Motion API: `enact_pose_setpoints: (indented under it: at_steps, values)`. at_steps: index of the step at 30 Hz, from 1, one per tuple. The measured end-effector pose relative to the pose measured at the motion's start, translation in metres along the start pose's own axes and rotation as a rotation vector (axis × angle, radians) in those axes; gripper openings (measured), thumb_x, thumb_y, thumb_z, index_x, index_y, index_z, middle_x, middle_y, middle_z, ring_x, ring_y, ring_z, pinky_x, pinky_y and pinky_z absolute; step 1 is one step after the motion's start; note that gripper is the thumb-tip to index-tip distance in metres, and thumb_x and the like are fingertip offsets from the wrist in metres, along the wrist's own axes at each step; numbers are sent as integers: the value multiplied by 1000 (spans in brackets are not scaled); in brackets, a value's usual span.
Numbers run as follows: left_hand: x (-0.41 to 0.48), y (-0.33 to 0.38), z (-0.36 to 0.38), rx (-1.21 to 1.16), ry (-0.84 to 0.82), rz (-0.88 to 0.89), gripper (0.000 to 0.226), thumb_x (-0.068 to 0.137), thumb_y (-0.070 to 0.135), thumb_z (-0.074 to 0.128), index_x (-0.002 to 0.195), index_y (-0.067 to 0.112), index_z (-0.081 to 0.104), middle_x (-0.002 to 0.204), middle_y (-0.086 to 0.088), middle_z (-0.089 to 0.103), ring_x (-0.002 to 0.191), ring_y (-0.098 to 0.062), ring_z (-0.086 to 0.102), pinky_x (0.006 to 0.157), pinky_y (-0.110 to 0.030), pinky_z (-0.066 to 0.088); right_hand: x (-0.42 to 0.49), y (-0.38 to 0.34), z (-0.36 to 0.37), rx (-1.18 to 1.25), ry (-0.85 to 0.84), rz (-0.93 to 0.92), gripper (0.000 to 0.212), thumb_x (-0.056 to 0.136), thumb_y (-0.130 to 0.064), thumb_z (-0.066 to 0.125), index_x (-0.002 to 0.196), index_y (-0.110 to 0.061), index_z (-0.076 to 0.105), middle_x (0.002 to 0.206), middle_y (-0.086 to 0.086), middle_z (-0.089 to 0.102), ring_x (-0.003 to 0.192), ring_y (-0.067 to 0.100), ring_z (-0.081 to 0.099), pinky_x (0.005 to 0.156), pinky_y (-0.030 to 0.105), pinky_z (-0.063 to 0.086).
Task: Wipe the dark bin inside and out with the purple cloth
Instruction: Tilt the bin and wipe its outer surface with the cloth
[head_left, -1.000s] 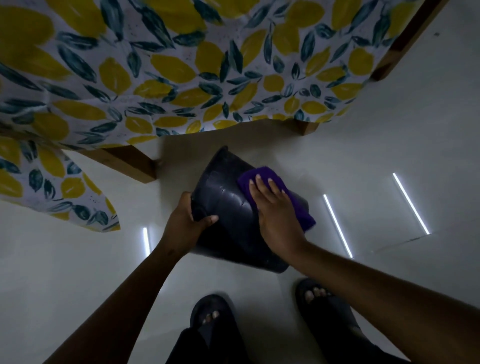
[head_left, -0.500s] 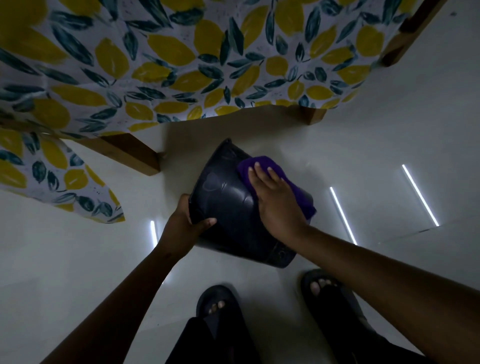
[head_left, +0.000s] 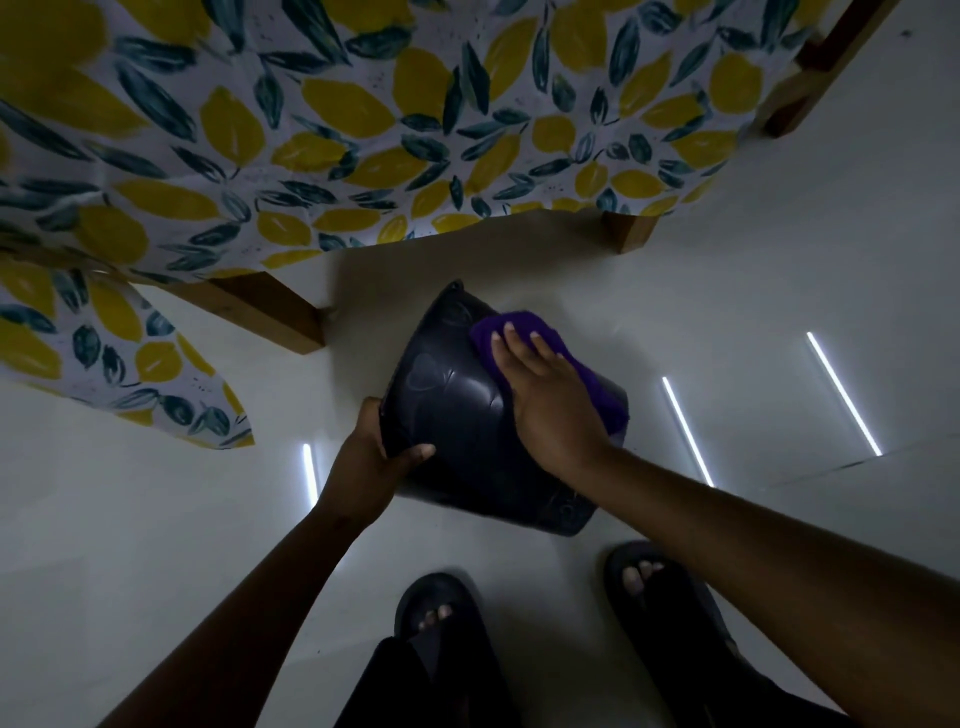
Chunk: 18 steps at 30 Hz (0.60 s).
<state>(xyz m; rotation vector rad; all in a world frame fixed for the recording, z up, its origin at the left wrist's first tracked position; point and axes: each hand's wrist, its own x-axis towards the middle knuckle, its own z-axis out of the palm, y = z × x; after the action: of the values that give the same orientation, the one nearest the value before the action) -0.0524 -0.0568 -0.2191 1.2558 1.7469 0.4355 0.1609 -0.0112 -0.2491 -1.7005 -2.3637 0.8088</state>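
Observation:
The dark bin (head_left: 457, 410) lies tipped on the pale floor, its outer wall facing up at me. My left hand (head_left: 376, 457) grips its rim at the left, thumb over the outside. My right hand (head_left: 545, 400) lies flat, fingers spread, pressing the purple cloth (head_left: 519, 332) onto the bin's upper right side. Part of the cloth hangs down past the hand toward the right edge. The inside of the bin is hidden.
A table with a yellow-lemon cloth (head_left: 363, 130) overhangs just beyond the bin. Wooden legs stand at left (head_left: 270, 317) and right (head_left: 628, 234). My sandalled feet (head_left: 441, 618) are right below the bin. Light strips (head_left: 685, 431) reflect on the glossy floor.
My right hand and the purple cloth have slid a little up the bin's wall toward its far rim. The left hand keeps its hold on the rim.

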Motion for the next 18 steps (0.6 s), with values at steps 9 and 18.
enact_pose_setpoints:
  at_steps: [9, 18]
  values:
    - [8, 1, -5, 211, -32, -46, 63, 68, 33, 83, 114, 17, 43, 107, 3, 57, 103, -19, 60, 81, -33, 54, -23, 12, 8, 7, 42, 40, 71, 93, -8, 47, 151, -21, 9, 160, -2, 11, 147, 25, 6, 116, 50, 22]
    - [29, 37, 12, 216, 112, 47, 86, 58, 31, 88, 126, 19, 37, 128, -1, 55, 112, -21, 56, 85, -27, 45, -45, 7, 20, -73, 65, -74, 78, 83, -8, 57, 150, -21, 21, 159, 1, 20, 145, 30, 14, 110, 53, 30]
